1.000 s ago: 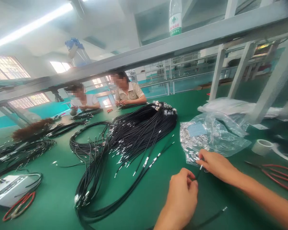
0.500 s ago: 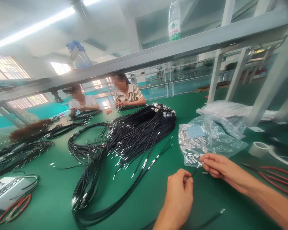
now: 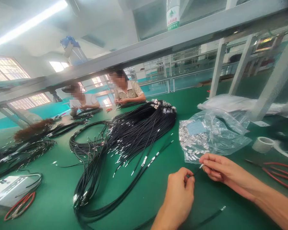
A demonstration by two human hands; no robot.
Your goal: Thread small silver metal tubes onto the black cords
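Observation:
My left hand (image 3: 179, 193) is closed on a thin black cable (image 3: 197, 172), pinched between thumb and fingers. The cable runs out toward my right hand (image 3: 219, 167), whose fingertips pinch a small silver metal sleeve (image 3: 201, 166) at the cable's end. Whether the cable sits inside the sleeve or only touches it, I cannot tell. Just beyond the right fingertips lies a clear plastic bag (image 3: 220, 134) with many loose silver sleeves (image 3: 193, 143) in it. Another black cable with a silver tip (image 3: 222, 208) lies below my hands.
A large bundle of black cables (image 3: 144, 127) covers the middle of the green table (image 3: 139, 204). Red-handled pliers (image 3: 278, 172) and a white tape roll (image 3: 263, 144) lie at right. A grey shelf frame (image 3: 144, 57) crosses above. Two people (image 3: 128, 91) sit across the table.
The view has tilted slightly. More of the sleeve and cable end shows between my hands. A loose silver piece on the table under my right hand is no longer visible.

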